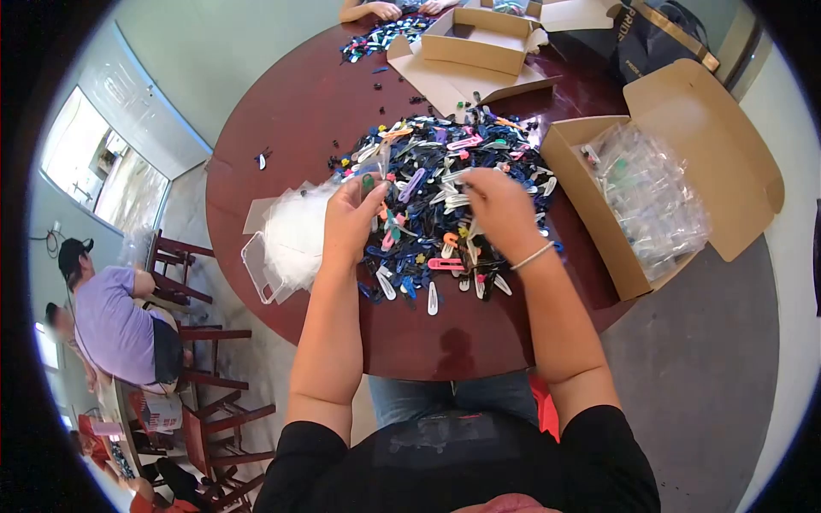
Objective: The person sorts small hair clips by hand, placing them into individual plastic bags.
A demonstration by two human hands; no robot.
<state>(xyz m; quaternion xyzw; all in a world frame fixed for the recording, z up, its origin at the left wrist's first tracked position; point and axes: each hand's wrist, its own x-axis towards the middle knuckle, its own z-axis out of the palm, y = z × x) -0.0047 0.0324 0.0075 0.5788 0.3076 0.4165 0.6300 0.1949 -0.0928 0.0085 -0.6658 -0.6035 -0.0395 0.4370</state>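
Note:
On the round dark red table lies a wide pile of hair clips (pixel 432 285), in white, navy, pink, orange and black. My left hand (pixel 349 215) is at the pile's left edge, thumb and fingers pinched on a small clear plastic bag (pixel 376 162) with something green showing in it. Over the right part of the pile is my right hand (pixel 505 212), its fingers curled together beside some white clips; what it holds, if anything, is too small to tell. A stack of clear empty bags (pixel 295 235) lies left of my left hand.
An open cardboard box (pixel 590 244) of filled clear bags stands on the right. Another open box (pixel 475 51) is at the back, near a co-worker's hands (pixel 385 10) and a second clip pile (pixel 385 38). People sit at the far left.

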